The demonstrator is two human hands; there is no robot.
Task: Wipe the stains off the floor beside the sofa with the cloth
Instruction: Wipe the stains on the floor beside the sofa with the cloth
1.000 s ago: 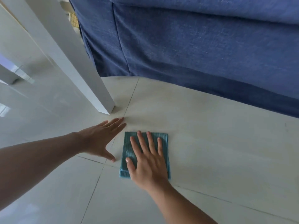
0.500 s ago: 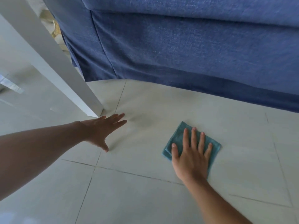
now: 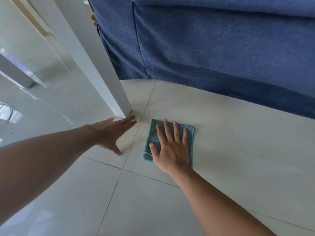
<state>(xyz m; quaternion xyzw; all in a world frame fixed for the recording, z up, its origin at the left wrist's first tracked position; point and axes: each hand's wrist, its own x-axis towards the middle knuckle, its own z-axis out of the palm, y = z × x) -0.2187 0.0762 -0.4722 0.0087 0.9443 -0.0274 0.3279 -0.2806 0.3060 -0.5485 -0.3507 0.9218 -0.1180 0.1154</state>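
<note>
Fingers [image 3: 167, 132] of the right hand [image 3: 170, 147] lay spread, pressing the folded teal cloth [image 3: 189, 133] onto the pale tiled floor [image 3: 238, 150] beside the blue fabric sofa [image 3: 221, 48], mid-wipe, left hand [image 3: 112, 132] open bracing; another firm sweep seemed due.

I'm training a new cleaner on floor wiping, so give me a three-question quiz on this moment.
1. True or false: the right hand lies flat, fingers spread, on the cloth.
2. The left hand rests on: A) the sofa B) the floor C) the cloth
3. Fill in: the left hand's fingertips lie beside the foot of the white ____.

Key: 1 true; 2 B; 3 post
</note>
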